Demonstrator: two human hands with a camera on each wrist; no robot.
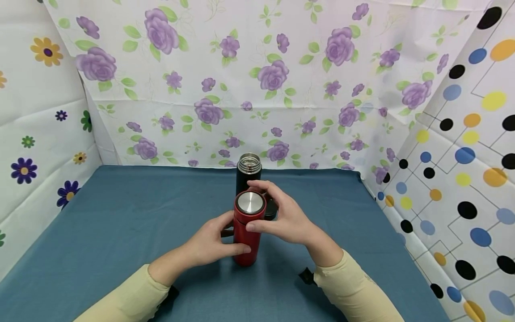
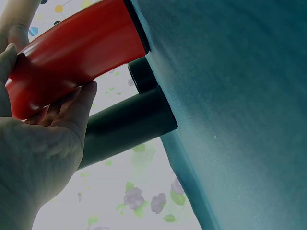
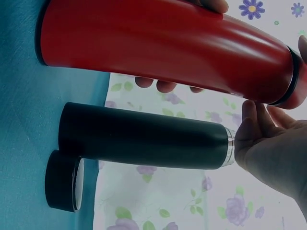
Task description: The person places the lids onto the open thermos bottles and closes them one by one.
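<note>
A red thermos (image 1: 248, 236) stands upright on the blue cloth, capped by its lid (image 1: 250, 203) with a silver disc on top. My left hand (image 1: 207, 241) grips its body, thumb in front and fingers round the far side. Higher up, my right hand (image 1: 287, 219) holds the lid area between thumb and fingers. Right behind is a black thermos (image 3: 144, 136), upright and lidless, its threaded steel mouth showing. Its loose black lid (image 3: 62, 182) rests on the cloth beside its base, partly hidden by my right hand in the head view.
Blue cloth (image 1: 141, 214) covers the table. A curtain with purple roses (image 1: 273, 76) hangs along the back edge. Patterned cloths with flowers (image 1: 24, 170) and coloured dots (image 1: 464, 154) close off the left and right sides.
</note>
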